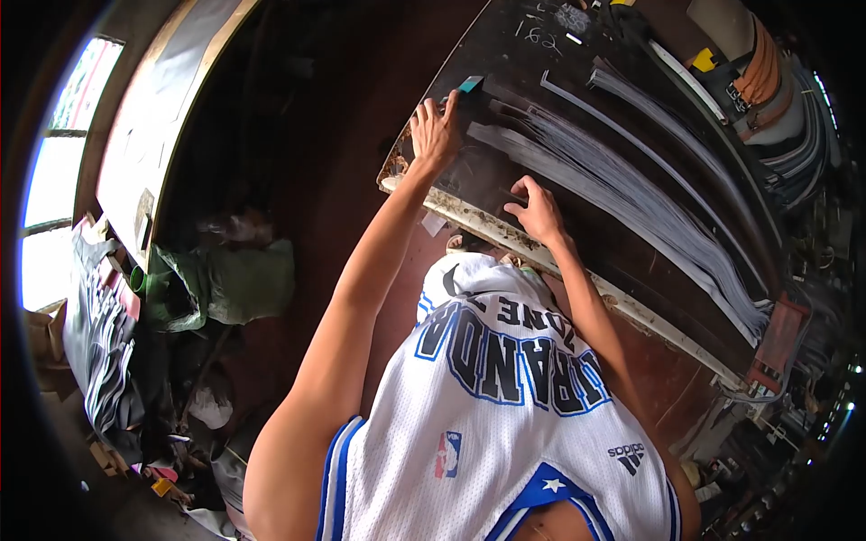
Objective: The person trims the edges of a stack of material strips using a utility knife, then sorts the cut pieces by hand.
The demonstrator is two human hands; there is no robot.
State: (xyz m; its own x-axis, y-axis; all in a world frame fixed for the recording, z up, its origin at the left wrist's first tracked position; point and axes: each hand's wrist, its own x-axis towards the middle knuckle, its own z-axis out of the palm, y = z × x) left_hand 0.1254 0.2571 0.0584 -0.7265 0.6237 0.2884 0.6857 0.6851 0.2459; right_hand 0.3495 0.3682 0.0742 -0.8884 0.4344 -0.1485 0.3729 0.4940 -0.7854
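Head view shows the strips (622, 203) stretching lengthwise away rightward, tips nearer my left hand (435, 135), whose grip on the teal block (470, 84) I can't confirm, than my empty, half-open right hand (539, 215).

A dark worktop (492, 176) is bordered along its near side by a pale, soiled edge strip (663, 318). Long bundles of thin grey strips (622, 194) are laid lengthwise across the surface, with their layers fanned out. Chalk numerals (537, 36) are marked at the far side, beside a short white stick (574, 39). A red frame (780, 343) is located at the right end of the bundles.
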